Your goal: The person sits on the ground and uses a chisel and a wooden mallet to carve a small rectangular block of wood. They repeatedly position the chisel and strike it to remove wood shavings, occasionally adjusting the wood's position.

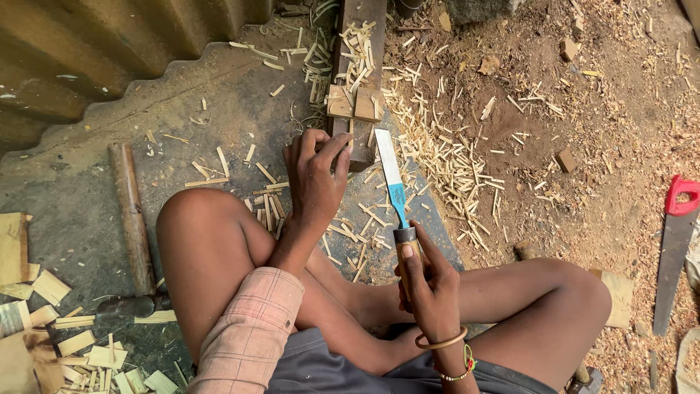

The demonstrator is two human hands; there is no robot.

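My left hand (318,172) presses down on the near end of a dark wooden plank (362,44) that runs away from me on the ground. Two small square wood blocks (354,103) lie on that plank just beyond my fingers. My right hand (426,281) grips the wooden handle of a wide chisel (391,175) with a steel blade and a blue band. The blade points away from me, just right of the plank's near end. I sit cross-legged with both knees in view.
A hammer with a long wooden handle (131,211) lies on the ground to the left. A red-handled handsaw (674,248) lies at the right. Cut wood pieces (65,343) pile up at lower left. Chips and splinters (452,157) cover the ground. Corrugated sheet (95,51) stands at upper left.
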